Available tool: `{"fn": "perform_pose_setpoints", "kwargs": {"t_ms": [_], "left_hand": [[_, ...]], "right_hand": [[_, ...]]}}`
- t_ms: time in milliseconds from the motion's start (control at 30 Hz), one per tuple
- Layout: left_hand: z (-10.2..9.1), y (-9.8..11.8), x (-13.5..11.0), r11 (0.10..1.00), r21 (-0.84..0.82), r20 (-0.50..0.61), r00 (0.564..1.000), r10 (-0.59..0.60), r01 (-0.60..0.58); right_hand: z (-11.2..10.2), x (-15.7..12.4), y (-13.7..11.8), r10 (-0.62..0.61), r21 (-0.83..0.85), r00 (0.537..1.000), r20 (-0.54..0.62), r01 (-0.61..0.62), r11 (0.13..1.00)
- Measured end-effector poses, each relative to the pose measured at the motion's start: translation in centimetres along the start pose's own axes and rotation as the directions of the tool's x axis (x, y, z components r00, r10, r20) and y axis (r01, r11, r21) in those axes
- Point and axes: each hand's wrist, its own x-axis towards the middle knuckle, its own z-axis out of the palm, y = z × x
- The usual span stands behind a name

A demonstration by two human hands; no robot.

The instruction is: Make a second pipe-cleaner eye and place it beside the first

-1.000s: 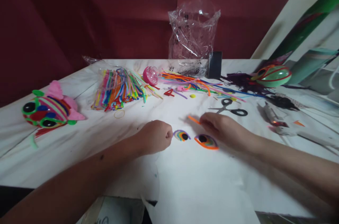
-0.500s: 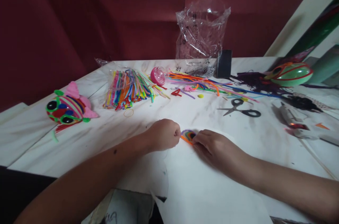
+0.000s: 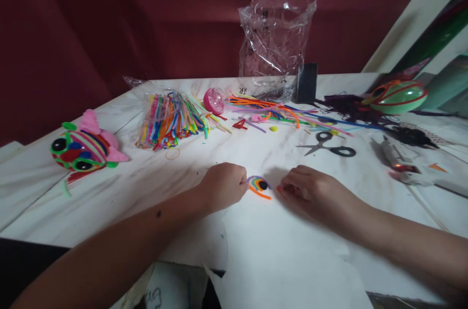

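Observation:
My left hand is closed in a pinch at the left end of a small eye-shaped piece made of pipe cleaners. The piece has purple, blue, yellow and orange bands round a black centre, and an orange strip along its lower edge sticks out free to the right. Just right of it, and apart from it, my right hand has its fingers curled together. A tiny orange-red bit shows at its fingertips; I cannot tell what it is. White paper lies under the hands.
Scissors lie behind my right hand, a glue gun further right. Across the back are a bag of pipe cleaners, loose pipe cleaners, a pink plastic ball and a phone. A decorated fish sits left.
My right hand has let go of the eye-shaped piece and moved a little to the right, uncovering its black centre and the orange strip's end. My left hand keeps its hold.

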Motion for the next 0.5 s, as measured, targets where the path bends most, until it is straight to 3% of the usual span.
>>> {"fn": "perform_pose_setpoints", "kwargs": {"t_ms": [233,500], "left_hand": [[0.0,-0.2,0.2,1.000,-0.015,0.004,1.000,-0.017,0.017],[0.2,-0.1,0.2,1.000,-0.022,-0.012,1.000,-0.015,0.014]], "right_hand": [[0.5,0.5,-1.1,-0.082,0.037,0.996,0.030,0.081,0.996],[1.7,1.4,-0.8,-0.077,0.005,0.992,0.101,0.077,0.997]]}}
